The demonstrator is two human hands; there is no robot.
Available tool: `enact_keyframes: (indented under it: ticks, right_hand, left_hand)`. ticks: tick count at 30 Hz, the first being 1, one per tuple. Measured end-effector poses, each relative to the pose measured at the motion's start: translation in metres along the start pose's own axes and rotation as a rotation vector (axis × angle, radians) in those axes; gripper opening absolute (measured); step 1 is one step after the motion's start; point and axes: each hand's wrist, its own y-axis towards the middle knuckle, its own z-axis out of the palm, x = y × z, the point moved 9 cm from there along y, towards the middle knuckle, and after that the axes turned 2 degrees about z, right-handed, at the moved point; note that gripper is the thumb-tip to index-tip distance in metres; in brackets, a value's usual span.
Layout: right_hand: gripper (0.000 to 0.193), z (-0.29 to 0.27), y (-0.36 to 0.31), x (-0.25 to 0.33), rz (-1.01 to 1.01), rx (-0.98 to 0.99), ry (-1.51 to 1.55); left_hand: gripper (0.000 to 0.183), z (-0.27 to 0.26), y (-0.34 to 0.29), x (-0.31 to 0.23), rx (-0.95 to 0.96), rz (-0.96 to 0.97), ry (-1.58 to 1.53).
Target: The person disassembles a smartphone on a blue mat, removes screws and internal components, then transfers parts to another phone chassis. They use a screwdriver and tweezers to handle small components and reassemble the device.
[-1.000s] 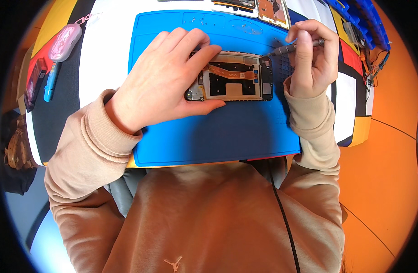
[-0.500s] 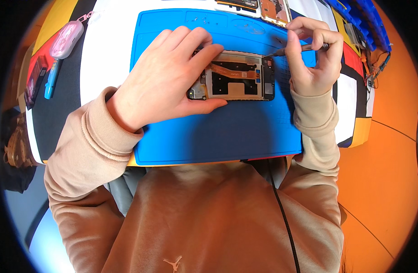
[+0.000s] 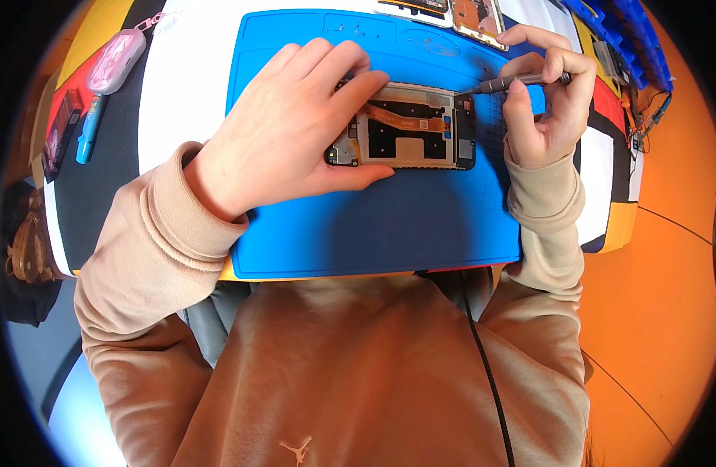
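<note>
Left grip (image 3: pixel 288 128) partly hides phone (image 3: pixel 411 148), pink case (image 3: pixel 116 62) leftward.

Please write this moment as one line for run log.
left hand grip: opened phone, left end | right hand grip: slim grey tool, tip near phone's upper right corner | phone: on blue mat

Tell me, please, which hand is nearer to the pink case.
The left. The left hand is to the right of the pink case, on the opened phone; the right hand, holding a grey tool, is much farther right.
</note>
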Motion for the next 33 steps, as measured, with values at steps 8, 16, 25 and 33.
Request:
enact_keyframes:
  ticks: [8,16,25,33]
  right_hand:
    - [0.032,0.002,-0.005,0.002,0.049,-0.003,-0.122]
    - [0.034,0.005,-0.004,0.002,0.078,0.01,-0.095]
    - [0.032,0.007,0.001,0.011,-0.033,0.077,-0.061]
    - [0.029,0.004,-0.003,0.001,0.069,0.03,-0.05]
  left_hand:
    - [0.069,-0.001,0.0,0.0,-0.018,0.008,0.022]
    - [0.069,0.0,0.0,0.0,-0.017,0.004,0.004]
    - [0.069,-0.001,0.0,0.0,-0.021,0.01,-0.003]
    - [0.069,0.0,-0.001,0.001,-0.014,0.004,0.004]
